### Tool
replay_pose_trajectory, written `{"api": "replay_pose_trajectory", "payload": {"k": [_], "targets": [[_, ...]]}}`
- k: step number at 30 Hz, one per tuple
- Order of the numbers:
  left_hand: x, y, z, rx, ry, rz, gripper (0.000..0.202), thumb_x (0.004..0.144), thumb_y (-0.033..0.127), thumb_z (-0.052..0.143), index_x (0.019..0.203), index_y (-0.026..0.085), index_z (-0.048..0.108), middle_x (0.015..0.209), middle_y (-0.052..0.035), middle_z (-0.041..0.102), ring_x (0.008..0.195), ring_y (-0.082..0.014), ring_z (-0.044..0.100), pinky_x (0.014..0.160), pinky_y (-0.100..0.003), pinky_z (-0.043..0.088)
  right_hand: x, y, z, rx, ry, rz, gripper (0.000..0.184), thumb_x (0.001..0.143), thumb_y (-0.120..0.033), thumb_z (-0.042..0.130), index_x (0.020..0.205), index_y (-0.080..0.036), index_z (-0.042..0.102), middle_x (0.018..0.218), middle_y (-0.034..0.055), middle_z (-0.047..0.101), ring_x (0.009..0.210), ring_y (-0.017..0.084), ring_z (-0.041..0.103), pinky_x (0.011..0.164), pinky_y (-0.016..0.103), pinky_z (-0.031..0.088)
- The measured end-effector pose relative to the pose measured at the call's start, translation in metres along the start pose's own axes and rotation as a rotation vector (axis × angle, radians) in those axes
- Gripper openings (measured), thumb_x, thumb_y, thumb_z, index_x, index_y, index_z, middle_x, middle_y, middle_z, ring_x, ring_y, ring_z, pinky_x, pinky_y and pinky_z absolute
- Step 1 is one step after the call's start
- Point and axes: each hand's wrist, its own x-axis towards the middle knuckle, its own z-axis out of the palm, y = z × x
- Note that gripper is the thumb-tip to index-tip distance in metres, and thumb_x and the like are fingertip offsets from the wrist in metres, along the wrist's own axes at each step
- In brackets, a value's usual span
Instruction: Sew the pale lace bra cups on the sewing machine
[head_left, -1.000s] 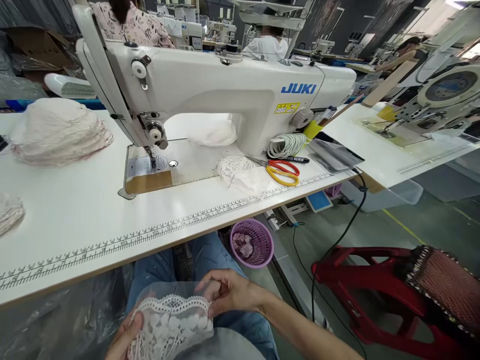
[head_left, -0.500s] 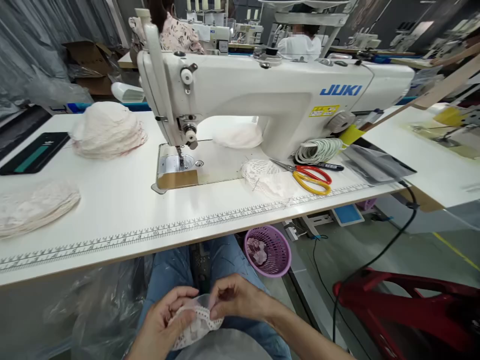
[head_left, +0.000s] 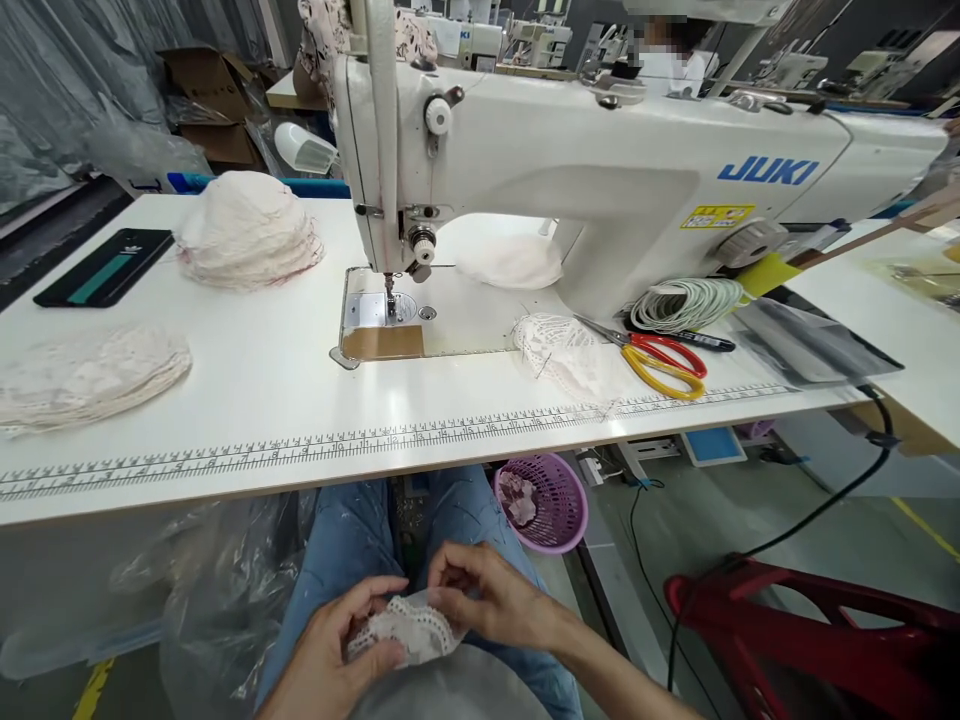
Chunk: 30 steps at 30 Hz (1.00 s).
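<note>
A small piece of white lace fabric [head_left: 414, 632] with a dotted edge is stretched between my hands above my lap. My left hand [head_left: 341, 645] grips its left side, thumb on top and fingers behind. At its upper right, my right hand [head_left: 487, 600] pinches the sheer edge between thumb and fingertips. On the table in front stands a white sewing machine [head_left: 600, 150], its presser foot [head_left: 391, 300] over the metal plate. Right of the needle lie a loose lace piece [head_left: 559, 355] and scissors [head_left: 664, 365] with red and yellow handles.
Stacks of white fabric pieces [head_left: 244, 230] and lace [head_left: 90, 375] lie on the left, near a dark phone-shaped object [head_left: 105, 268]. A coil of pale cord [head_left: 686, 303] rests by the machine. Below the table are a purple basket [head_left: 551, 500] and a red frame [head_left: 810, 630].
My view has shifted, so the machine and table sit further right and slightly higher. The lace piece has turned in my hands, and my right fingers have moved slightly along its edge.
</note>
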Motion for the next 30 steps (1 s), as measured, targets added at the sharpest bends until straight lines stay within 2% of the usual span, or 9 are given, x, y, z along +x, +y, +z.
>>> {"api": "replay_pose_trajectory", "payload": {"k": [4, 8, 11, 13, 17, 21, 24, 26, 30], "targets": [[-0.001, 0.008, 0.004, 0.141, 0.034, 0.022, 0.042, 0.067, 0.021, 0.069, 0.108, 0.021, 0.063, 0.064, 0.0031, 0.063, 0.064, -0.0173, 0.058, 0.063, -0.021, 0.042, 0.001, -0.003, 0.006, -0.184, -0.011, -0.103, 0.019, 0.083, -0.035, 0.058, 0.09, -0.017, 0.062, 0.071, 0.0, 0.059, 0.063, 0.011, 0.052, 0.058, 0.02, 0.038], [-0.005, 0.016, 0.002, 0.284, 0.12, -0.049, 0.041, 0.064, 0.024, 0.072, 0.105, 0.024, 0.067, 0.081, -0.0013, 0.071, 0.084, -0.0244, 0.062, 0.072, -0.023, 0.043, 0.006, -0.001, 0.011, -0.211, 0.034, -0.04, 0.039, 0.09, -0.047, 0.044, 0.074, -0.015, 0.058, 0.055, -0.0018, 0.051, 0.047, 0.009, 0.044, 0.047, 0.019, 0.032], [-0.005, 0.022, 0.0, 0.31, 0.045, -0.048, 0.029, 0.068, 0.027, 0.068, 0.097, 0.023, 0.068, 0.081, -0.0013, 0.07, 0.081, -0.0234, 0.061, 0.07, -0.022, 0.042, 0.005, 0.0, 0.01, -0.2, 0.016, -0.027, 0.05, 0.091, -0.056, 0.035, 0.073, -0.014, 0.057, 0.053, -0.0032, 0.044, 0.046, 0.008, 0.036, 0.044, 0.02, 0.026], [-0.004, 0.027, 0.0, 0.32, -0.021, -0.017, 0.017, 0.071, 0.026, 0.065, 0.087, 0.021, 0.067, 0.07, 0.0011, 0.067, 0.07, -0.0196, 0.058, 0.062, -0.02, 0.039, 0.003, -0.002, 0.008, -0.187, -0.023, -0.034, 0.051, 0.086, -0.061, 0.042, 0.08, -0.015, 0.06, 0.058, -0.003, 0.046, 0.051, 0.009, 0.038, 0.046, 0.02, 0.028], [-0.002, 0.036, -0.001, 0.345, -0.001, 0.015, 0.01, 0.075, 0.028, 0.059, 0.077, 0.02, 0.065, 0.064, 0.0024, 0.061, 0.064, -0.0165, 0.053, 0.057, -0.019, 0.034, 0.0, -0.006, 0.005, -0.219, -0.01, -0.008, 0.045, 0.068, -0.057, 0.07, 0.09, -0.019, 0.061, 0.074, -0.0016, 0.056, 0.072, 0.014, 0.05, 0.065, 0.022, 0.037], [-0.003, 0.034, -0.008, 0.226, -0.034, -0.017, 0.023, 0.079, 0.041, 0.057, 0.083, 0.02, 0.066, 0.071, -0.0006, 0.062, 0.065, -0.0171, 0.052, 0.057, -0.02, 0.035, 0.002, -0.007, 0.002, -0.143, -0.056, 0.025, 0.045, 0.067, -0.046, 0.074, 0.1, -0.02, 0.057, 0.076, -0.002, 0.057, 0.07, 0.013, 0.052, 0.064, 0.022, 0.041], [-0.004, 0.03, -0.01, 0.077, 0.027, -0.002, 0.032, 0.076, 0.049, 0.061, 0.071, 0.018, 0.066, 0.061, 0.0011, 0.056, 0.057, -0.0135, 0.045, 0.053, -0.02, 0.034, 0.003, -0.007, 0.0, -0.104, -0.053, 0.029, 0.046, 0.068, -0.039, 0.074, 0.105, -0.02, 0.056, 0.077, -0.0009, 0.061, 0.07, 0.014, 0.055, 0.063, 0.022, 0.042], [-0.004, 0.028, -0.009, -0.056, 0.04, -0.035, 0.036, 0.071, 0.052, 0.066, 0.068, 0.017, 0.065, 0.058, 0.0016, 0.055, 0.054, -0.0118, 0.043, 0.052, -0.019, 0.034, 0.004, -0.01, -0.001, -0.09, -0.056, 0.041, 0.04, 0.072, -0.039, 0.071, 0.103, -0.019, 0.057, 0.078, 0.0005, 0.064, 0.071, 0.015, 0.059, 0.062, 0.022, 0.043], [-0.005, 0.029, -0.006, -0.242, -0.023, -0.101, 0.041, 0.065, 0.054, 0.073, 0.075, 0.015, 0.068, 0.064, -0.0035, 0.065, 0.059, -0.0142, 0.053, 0.057, -0.02, 0.039, 0.006, -0.019, -0.007, -0.163, -0.125, 0.024, 0.028, 0.081, -0.041, 0.062, 0.089, -0.015, 0.064, 0.068, -0.0001, 0.063, 0.062, 0.012, 0.057, 0.056, 0.019, 0.039]]}}
